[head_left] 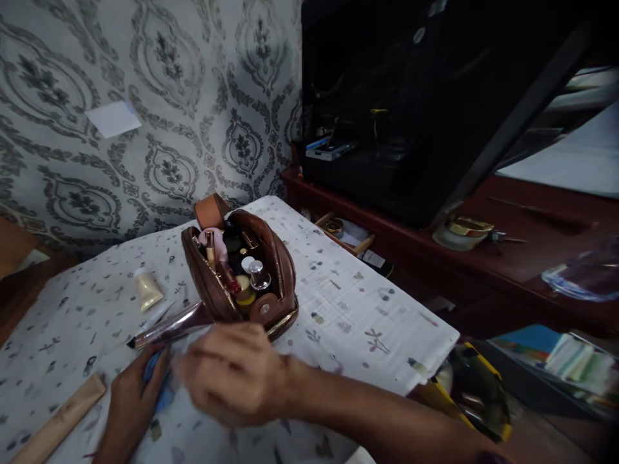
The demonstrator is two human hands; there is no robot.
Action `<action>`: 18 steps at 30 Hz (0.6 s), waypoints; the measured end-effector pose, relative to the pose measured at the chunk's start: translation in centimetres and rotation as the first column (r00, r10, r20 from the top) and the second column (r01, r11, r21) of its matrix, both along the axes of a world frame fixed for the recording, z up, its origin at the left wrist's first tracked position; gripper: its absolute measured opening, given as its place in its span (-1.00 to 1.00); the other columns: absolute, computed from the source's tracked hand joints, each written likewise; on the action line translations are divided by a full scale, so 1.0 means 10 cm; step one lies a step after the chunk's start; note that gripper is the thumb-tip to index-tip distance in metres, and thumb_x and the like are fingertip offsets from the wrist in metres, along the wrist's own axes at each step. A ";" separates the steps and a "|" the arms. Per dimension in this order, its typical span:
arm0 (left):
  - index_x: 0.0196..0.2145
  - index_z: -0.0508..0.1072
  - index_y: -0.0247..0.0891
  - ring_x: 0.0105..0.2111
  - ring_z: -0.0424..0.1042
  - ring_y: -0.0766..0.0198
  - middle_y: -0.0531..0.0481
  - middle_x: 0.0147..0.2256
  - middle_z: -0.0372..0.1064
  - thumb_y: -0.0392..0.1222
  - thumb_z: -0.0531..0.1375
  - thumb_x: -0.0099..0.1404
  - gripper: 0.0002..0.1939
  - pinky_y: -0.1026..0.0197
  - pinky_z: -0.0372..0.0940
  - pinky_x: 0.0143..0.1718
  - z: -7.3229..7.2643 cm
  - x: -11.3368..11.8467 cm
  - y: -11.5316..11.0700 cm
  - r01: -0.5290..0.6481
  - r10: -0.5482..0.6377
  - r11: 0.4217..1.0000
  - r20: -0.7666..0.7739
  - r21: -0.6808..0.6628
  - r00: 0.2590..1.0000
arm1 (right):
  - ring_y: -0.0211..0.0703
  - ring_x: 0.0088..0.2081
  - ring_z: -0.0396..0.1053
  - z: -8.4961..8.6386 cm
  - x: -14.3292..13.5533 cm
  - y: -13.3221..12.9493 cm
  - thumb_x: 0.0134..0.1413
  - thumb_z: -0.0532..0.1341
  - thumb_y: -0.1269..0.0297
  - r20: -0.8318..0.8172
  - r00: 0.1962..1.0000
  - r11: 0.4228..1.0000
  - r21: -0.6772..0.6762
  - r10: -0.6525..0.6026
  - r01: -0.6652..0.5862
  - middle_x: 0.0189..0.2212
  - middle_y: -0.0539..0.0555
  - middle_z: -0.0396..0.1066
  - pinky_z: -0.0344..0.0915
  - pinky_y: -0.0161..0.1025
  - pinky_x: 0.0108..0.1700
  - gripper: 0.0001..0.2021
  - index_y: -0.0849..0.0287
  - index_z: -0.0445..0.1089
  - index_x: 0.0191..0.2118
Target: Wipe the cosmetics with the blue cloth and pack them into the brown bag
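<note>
My left hand (129, 394) is closed on a small blue item (157, 380) low over the table, its kind unclear. Just beside it, my right hand (236, 374) is curled and blurred by motion; whatever its fingers hold, if anything, is hidden. Beyond both hands stands an unzipped brown makeup bag (213, 280), filled with several cosmetics, among them a silver-capped bottle (260, 276) and a pink item (213, 243). Against the bag's near left side lies a shiny pinkish tube (169, 327) with a dark tip. A cream-coloured tube (147, 290) with a white cap lies farther left.
A patterned white cloth (348, 309) covers the table. At the lower left lies a long beige item (65, 422). To the right are a dark red shelf (512, 251) with a large black screen (411, 116), a small open drawer (353, 235), and a black-and-yellow container (476, 386) below.
</note>
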State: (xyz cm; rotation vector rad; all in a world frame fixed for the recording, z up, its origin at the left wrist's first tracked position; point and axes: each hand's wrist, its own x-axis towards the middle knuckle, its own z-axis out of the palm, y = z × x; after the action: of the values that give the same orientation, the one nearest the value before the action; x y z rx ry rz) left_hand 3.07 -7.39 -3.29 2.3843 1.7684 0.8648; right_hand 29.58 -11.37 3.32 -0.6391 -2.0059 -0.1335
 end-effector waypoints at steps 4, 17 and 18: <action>-0.25 0.59 -0.20 -0.41 0.61 0.13 0.01 -0.36 0.63 0.23 0.05 0.33 -0.51 0.27 0.46 -0.38 0.05 0.03 -0.01 0.011 -0.012 0.999 -0.025 -0.042 1.000 | -0.15 -0.26 0.31 0.40 0.42 0.15 0.37 0.06 0.42 0.115 0.925 0.918 -0.126 -0.362 0.375 -0.36 0.09 0.43 0.27 -0.23 -0.26 -0.78 0.22 0.44 -0.26; -0.26 0.60 -0.21 -0.34 0.63 0.10 -0.03 -0.31 0.64 0.27 0.03 0.35 -0.46 0.28 0.47 -0.34 0.05 0.05 -0.02 0.045 -0.045 0.999 0.014 -0.013 0.999 | 0.15 0.00 0.29 0.80 0.48 0.49 0.12 0.18 0.53 0.721 0.659 0.848 -0.199 -0.212 0.491 -0.20 0.30 0.53 0.07 0.04 0.02 -0.83 0.34 0.51 -0.20; -0.26 0.59 -0.21 -0.34 0.63 0.10 -0.02 -0.31 0.64 0.27 0.03 0.35 -0.46 0.28 0.47 -0.34 0.05 0.05 -0.01 0.047 -0.046 0.999 0.016 -0.017 0.999 | 0.16 0.01 0.30 0.81 0.47 0.51 0.10 0.19 0.54 0.731 0.653 0.847 -0.209 -0.195 0.488 -0.20 0.29 0.54 0.05 0.05 0.04 -0.82 0.34 0.51 -0.19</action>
State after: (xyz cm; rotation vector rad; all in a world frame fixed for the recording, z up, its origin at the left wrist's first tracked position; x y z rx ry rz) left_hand 3.54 -7.54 -2.81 2.3907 1.7007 0.8567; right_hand 34.30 -6.30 11.37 -1.4156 -2.6370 -0.2324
